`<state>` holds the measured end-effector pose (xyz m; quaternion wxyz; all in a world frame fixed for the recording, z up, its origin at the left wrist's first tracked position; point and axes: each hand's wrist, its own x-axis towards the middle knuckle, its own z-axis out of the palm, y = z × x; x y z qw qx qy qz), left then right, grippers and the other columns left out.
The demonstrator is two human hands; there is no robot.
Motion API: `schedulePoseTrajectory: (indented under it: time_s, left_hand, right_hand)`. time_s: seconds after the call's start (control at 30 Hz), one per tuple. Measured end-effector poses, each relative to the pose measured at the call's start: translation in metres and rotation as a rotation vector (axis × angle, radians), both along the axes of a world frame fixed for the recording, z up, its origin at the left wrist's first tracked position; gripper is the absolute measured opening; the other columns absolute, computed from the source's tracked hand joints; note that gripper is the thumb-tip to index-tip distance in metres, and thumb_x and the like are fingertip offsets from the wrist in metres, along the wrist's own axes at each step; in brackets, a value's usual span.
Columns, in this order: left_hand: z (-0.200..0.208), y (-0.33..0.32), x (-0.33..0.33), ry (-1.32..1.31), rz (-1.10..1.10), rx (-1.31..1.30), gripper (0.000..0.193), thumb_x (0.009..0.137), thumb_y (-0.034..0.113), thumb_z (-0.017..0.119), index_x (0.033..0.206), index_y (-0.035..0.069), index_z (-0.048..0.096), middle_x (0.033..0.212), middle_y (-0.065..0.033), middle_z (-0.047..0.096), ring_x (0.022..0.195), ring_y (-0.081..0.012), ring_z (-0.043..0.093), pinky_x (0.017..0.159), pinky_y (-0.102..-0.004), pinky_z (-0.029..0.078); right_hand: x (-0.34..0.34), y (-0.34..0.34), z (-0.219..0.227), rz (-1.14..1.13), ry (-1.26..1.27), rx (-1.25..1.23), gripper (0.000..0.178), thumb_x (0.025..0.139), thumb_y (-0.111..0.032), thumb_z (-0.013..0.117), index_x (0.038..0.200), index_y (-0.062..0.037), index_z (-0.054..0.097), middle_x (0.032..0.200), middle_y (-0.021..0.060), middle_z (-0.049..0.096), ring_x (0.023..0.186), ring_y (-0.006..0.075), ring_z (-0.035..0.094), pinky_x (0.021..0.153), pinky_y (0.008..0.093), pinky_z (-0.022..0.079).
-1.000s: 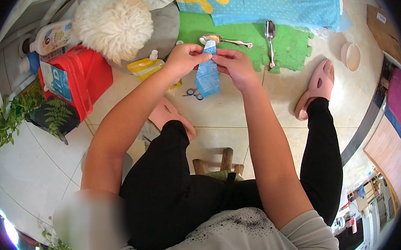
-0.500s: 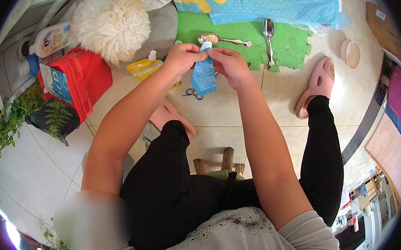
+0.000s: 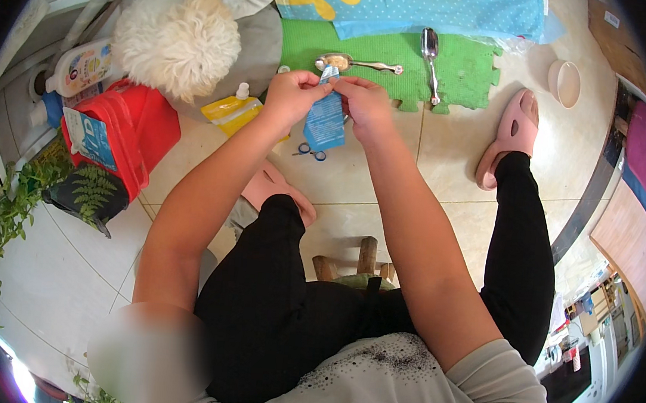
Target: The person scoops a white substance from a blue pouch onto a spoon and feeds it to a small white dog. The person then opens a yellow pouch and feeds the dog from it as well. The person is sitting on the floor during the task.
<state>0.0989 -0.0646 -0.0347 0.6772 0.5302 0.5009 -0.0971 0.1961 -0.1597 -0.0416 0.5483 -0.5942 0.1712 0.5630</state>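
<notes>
Between my two hands hangs a blue sachet [image 3: 325, 119] with white print. My left hand [image 3: 294, 95] pinches its upper end from one side, and my right hand [image 3: 363, 103] pinches it from the other, with the fingertips almost meeting. Just beyond the sachet, a metal spoon [image 3: 377, 66] holding something pale tan lies on the green foam mat [image 3: 312, 36]. A second metal spoon [image 3: 430, 59] lies to its right. On the floor, blue-handled scissors [image 3: 311, 152] sit just below the sachet. A yellow spouted pouch [image 3: 228, 112] lies by my left wrist.
A fluffy cream-white furry animal [image 3: 177, 41] is at the far left, its face hidden. Beside it stand a red bin [image 3: 144, 129] and a white bottle [image 3: 81, 71]. A blue patterned towel [image 3: 441, 11] covers the mat's far edge. A pale bowl [image 3: 565, 84] stands at far right.
My right hand has turned slightly, with its fingers still at the sachet's top. The sachet has shifted a little left. Otherwise the scene looks the same.
</notes>
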Motion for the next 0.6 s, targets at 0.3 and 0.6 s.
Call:
schedulePoseTrajectory:
  time_s: [0.3, 0.6]
  left_hand:
    - [-0.005, -0.009, 0.004, 0.035, 0.199, 0.1, 0.017, 0.077, 0.016, 0.059, 0.08, 0.0, 0.06, 0.071, -0.0034, 0.059, 0.063, -0.0086, 0.053, 0.056, -0.0224, 0.042]
    - [-0.003, -0.004, 0.009, 0.119, 0.175, 0.021, 0.014, 0.076, 0.015, 0.058, 0.079, 0.001, 0.059, 0.071, -0.0035, 0.058, 0.062, -0.0093, 0.052, 0.056, -0.0235, 0.042]
  right_hand:
    - [-0.013, 0.004, -0.002, 0.0, -0.177, -0.056, 0.011, 0.071, -0.009, 0.064, 0.076, -0.0003, 0.059, 0.063, 0.0013, 0.055, 0.051, 0.0073, 0.048, 0.044, 0.0206, 0.035]
    - [-0.015, 0.002, -0.002, -0.03, -0.164, -0.045, 0.013, 0.072, -0.009, 0.064, 0.079, 0.0001, 0.058, 0.067, 0.0017, 0.055, 0.055, 0.0085, 0.049, 0.048, 0.0209, 0.038]
